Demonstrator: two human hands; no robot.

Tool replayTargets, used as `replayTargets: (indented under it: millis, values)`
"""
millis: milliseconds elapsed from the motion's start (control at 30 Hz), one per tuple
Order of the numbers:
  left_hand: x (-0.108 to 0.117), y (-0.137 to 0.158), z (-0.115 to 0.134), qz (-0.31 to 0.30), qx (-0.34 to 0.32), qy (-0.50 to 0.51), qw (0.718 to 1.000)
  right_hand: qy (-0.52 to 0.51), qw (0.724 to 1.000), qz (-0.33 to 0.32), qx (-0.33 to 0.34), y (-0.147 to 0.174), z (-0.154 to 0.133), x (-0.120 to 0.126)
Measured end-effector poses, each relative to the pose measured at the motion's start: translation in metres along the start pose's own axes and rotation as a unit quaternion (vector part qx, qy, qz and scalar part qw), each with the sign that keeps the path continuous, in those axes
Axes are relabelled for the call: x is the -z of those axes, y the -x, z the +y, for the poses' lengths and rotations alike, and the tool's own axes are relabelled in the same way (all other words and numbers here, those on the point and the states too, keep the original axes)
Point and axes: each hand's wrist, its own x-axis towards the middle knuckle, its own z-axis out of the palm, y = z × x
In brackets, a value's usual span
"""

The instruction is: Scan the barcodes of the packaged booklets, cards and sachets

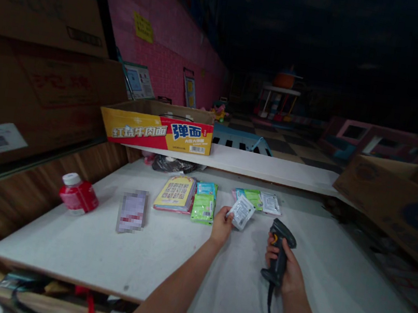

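Note:
Pinched in the fingers of my left hand is a small silver-white packet with print on its face, held just above the table. My right hand is wrapped round the grip of a black barcode scanner, its head tilted up and its cable running down toward me. Behind the held packet lie green and blue packets and another silver-white packet. To the left of my left hand, more green packets lie beside a yellow printed booklet or card stack.
A red bottle with a white cap and a blurred-out item stand on the white table at left. A yellow-red noodle carton sits on the back ledge. Brown boxes are stacked left; an open carton is at right.

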Motion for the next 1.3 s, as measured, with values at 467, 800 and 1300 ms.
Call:
replayTargets:
  millis: [467,800,1300]
  values:
    - [0.080,-0.033,0.054,0.196,0.020,-0.140,0.970,-0.068,0.997,0.010,-0.041,-0.003,0.000,0.001]
    - [0.131,-0.087,0.081,0.168,0.119,-0.396,0.895,-0.046,0.998,0.009,-0.029,-0.006,0.002,0.000]
    - [0.188,-0.078,0.091,0.143,0.167,-0.639,0.737,-0.064,0.997,0.021,-0.025,-0.007,0.004,0.005]
